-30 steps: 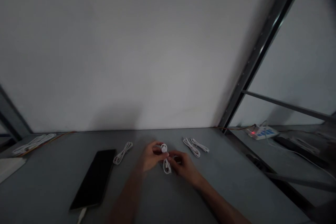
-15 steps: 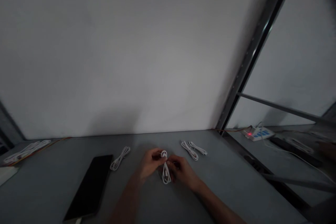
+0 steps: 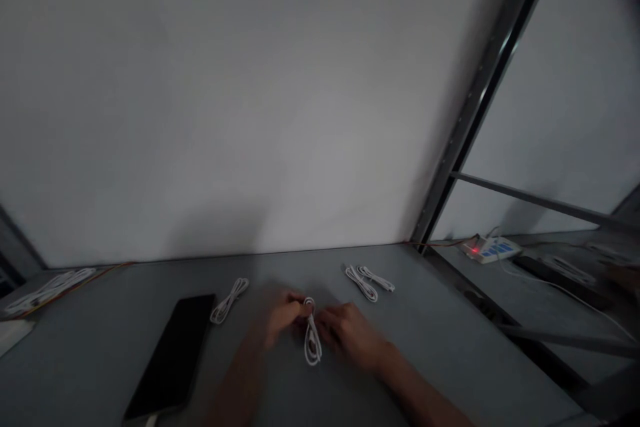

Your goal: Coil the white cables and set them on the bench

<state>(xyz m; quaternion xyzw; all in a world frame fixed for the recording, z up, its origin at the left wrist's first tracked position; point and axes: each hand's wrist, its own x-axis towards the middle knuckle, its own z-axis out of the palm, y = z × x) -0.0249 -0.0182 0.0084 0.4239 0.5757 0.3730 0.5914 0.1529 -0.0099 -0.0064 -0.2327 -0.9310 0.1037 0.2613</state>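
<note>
A bundled white cable [image 3: 313, 345] hangs between my two hands just over the grey tabletop, its long loops pointing toward me. My left hand [image 3: 286, 317] pinches the bundle near its upper end, thumb on top. From the other side, my right hand [image 3: 354, 337] has its fingers curled and closed against the bundle's middle; motion blur and the fingers hide the exact contact. Another coiled white cable [image 3: 229, 301] lies to the left of my hands. Beyond my right hand lie two more bundles, a nearer white cable [image 3: 362, 283] and a second white cable [image 3: 379, 279] beside it.
A black tablet [image 3: 173, 353] lies to the left, with a white lead at its near edge. More white cables [image 3: 50, 290] lie at the far left. A metal frame post [image 3: 467, 127] rises on the right, beyond which stands a power strip [image 3: 493, 250] with a red light.
Both hands and the cable bundle have come slightly lower and nearer to me. The bundle has shifted a little left, and my right fingers have slid back from its top.
</note>
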